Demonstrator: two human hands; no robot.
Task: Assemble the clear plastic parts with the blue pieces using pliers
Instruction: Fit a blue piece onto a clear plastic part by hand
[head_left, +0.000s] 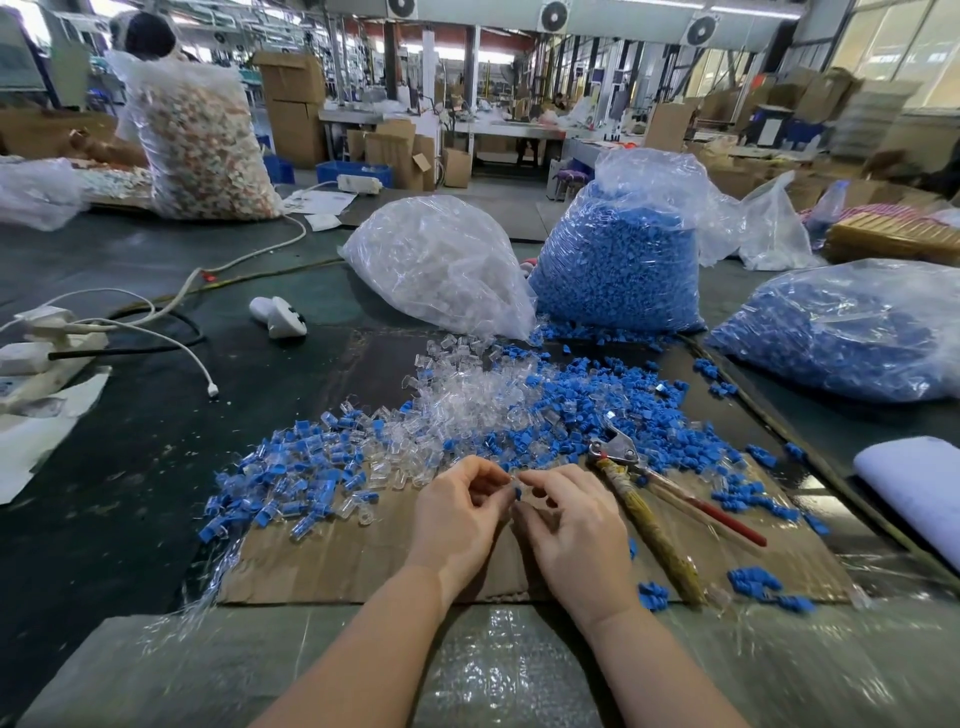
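Clear plastic part (535, 500) and blue piece (518, 492) pinched between left hand (457, 514) and right hand (574, 525) (light, slippery); best gripped by edges.

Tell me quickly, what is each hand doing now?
Left hand: fingers curled, pinching the clear plastic part with blue piece.
Right hand: pinches the same part; pliers lie untouched.
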